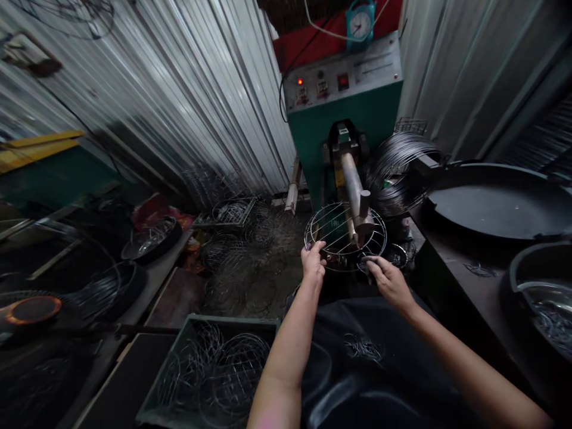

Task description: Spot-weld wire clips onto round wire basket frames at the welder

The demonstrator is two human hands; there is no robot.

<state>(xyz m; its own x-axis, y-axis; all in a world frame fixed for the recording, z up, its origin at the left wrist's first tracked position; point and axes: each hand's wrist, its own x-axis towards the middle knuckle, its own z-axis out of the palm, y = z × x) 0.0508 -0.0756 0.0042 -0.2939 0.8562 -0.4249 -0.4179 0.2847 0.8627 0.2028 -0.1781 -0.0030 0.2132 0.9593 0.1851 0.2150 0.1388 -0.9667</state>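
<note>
a round, silvery wire rack with parallel bars sits level at the front of the green, box-shaped metal machine, around the lower tip of its thick, grey cylindrical arm. the left hand grips the rim on the side nearest the person, thumb on top and fingers curled. the right hand, also in front of the machine, has thumb and fingers pinched on what looks like a thin wire piece, too small to make out fully, near the arm's tip.

nearer the person than the machine, a tangle of short, dark wire bits lies on a black, shiny apron. forward and left of the machine stands a green rectangular crate of wire rounds; to its right, a grey wire coil.

the step in hand seems to be lining up the small piece with the rack under the arm; the next move likely calls for a steady rim and exact fingertip placement.
</note>
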